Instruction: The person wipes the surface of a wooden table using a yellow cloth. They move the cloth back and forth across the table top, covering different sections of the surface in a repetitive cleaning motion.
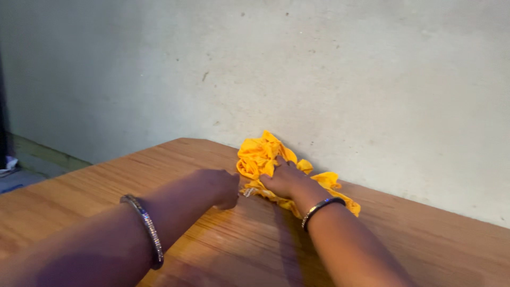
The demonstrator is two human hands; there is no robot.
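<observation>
- One view only, from a camera worn on the person's head.
- It looks forward and down over both forearms, along the wooden counter toward a pale wall.
- It sits close, at arm's reach of the counter's far edge.

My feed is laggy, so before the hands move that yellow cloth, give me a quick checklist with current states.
1. Right hand on the yellow cloth: ok, it rests on the bunched fabric.
2. Right fingers closed on the cloth: cannot tell, they are buried in the folds.
3. Left hand at the cloth: ok, curled at its near edge; grip cannot tell.
4. Cloth fully on the wooden table: ok, it lies against the wall.
5. Cloth spread flat: not ok, it is crumpled.
</observation>
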